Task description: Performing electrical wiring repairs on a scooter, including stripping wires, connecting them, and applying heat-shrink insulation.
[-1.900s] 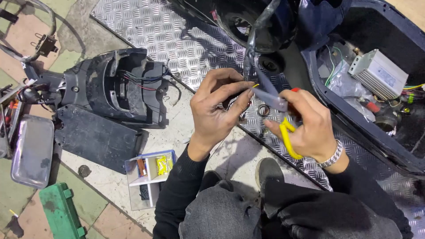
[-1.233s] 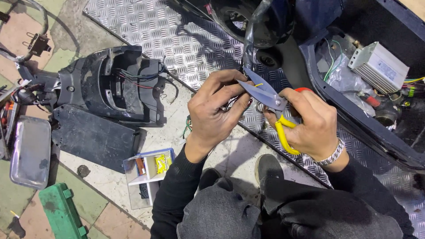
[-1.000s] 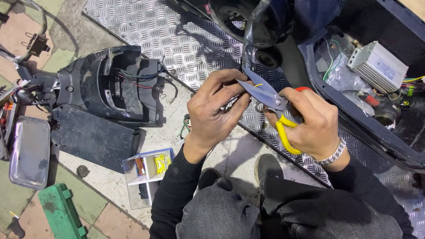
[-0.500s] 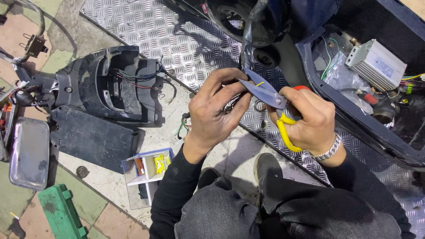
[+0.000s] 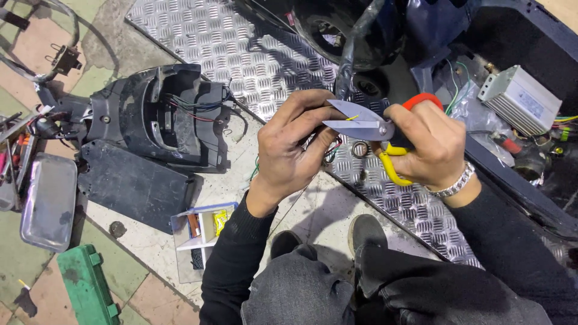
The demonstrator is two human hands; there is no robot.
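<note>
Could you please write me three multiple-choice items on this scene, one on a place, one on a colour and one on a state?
1. Where does the green box lie?
A. lower left on the floor
B. on the tread plate
C. inside the scooter body

2. What colours are the handles of the scissors?
A. blue and white
B. red and yellow
C. all black

3. How do the scissor blades stand?
A. shut flat
B. parted around a thin yellow wire
C. hidden in a sheath

Answers: 1 A, it sits at the bottom left by the tiles. 2 B, a red loop shows above the right hand, a yellow one below. 3 B, the left hand holds the wire between the open blades.
</note>
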